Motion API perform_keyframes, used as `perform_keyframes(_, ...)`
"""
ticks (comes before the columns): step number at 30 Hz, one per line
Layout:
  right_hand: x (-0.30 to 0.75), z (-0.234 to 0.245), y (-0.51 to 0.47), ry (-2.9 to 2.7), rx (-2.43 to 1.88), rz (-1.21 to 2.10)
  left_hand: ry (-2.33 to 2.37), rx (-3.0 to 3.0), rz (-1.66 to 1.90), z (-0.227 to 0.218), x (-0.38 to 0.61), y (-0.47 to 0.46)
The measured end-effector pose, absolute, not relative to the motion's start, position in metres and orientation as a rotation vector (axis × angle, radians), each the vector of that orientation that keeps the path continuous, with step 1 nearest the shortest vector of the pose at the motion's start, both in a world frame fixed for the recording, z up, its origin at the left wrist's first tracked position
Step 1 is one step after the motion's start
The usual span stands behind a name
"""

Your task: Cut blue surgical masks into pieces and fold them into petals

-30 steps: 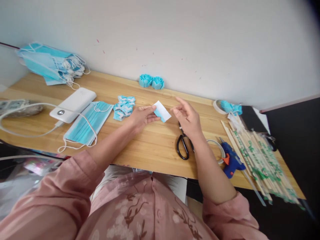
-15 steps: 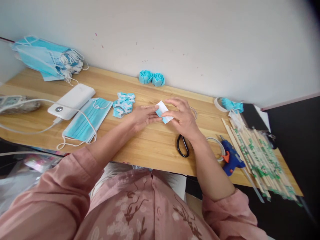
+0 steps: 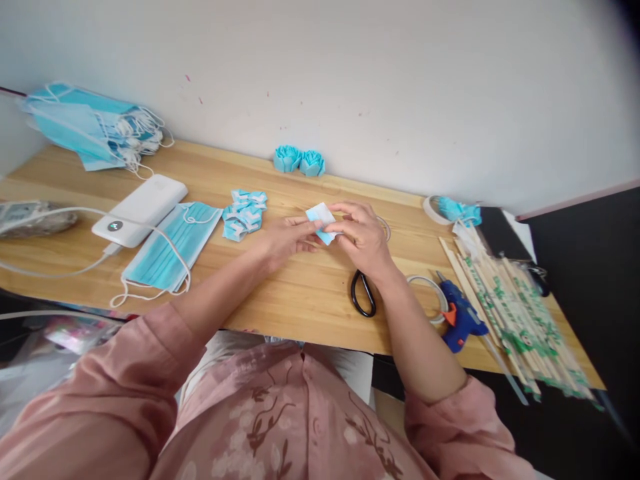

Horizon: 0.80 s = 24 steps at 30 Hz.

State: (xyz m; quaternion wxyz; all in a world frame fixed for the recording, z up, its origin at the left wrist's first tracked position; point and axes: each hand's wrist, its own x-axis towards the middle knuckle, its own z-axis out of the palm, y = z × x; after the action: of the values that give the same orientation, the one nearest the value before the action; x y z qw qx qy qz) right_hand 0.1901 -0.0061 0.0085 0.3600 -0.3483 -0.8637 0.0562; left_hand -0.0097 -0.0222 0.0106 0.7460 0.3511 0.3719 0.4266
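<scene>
Both my hands meet over the middle of the wooden table (image 3: 300, 300). Between them is a small folded piece of blue and white mask fabric (image 3: 320, 219). My left hand (image 3: 287, 239) pinches its left edge. My right hand (image 3: 361, 237) has its fingers closed over the right side of the piece. Black scissors (image 3: 363, 293) lie just below my right wrist. A little pile of folded blue pieces (image 3: 244, 213) rests left of my left hand.
Two blue fabric rosettes (image 3: 299, 162) sit by the wall. A face mask (image 3: 170, 245), a white power bank (image 3: 141, 210) with its cable and a stack of masks (image 3: 95, 127) are at left. A blue glue gun (image 3: 463, 317), tape rolls and bamboo sticks (image 3: 515, 320) lie at right.
My right hand moved left from open air onto the folded piece and closed on it. The piece now looks smaller and more folded between both hands.
</scene>
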Motion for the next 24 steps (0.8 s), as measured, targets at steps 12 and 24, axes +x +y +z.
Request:
perform_keyframes(12,0.1851,0.0084,-0.0104,-2.257,-0.89,0.147,0.95,0.831,1.009,0.0107,-0.0083,-0.0221)
perform_keyframes(24,0.1819,0.0048,-0.0108,-2.031,-0.979,0.226,0.922,0.869,1.033,0.0079,-0.0057,-0.0216)
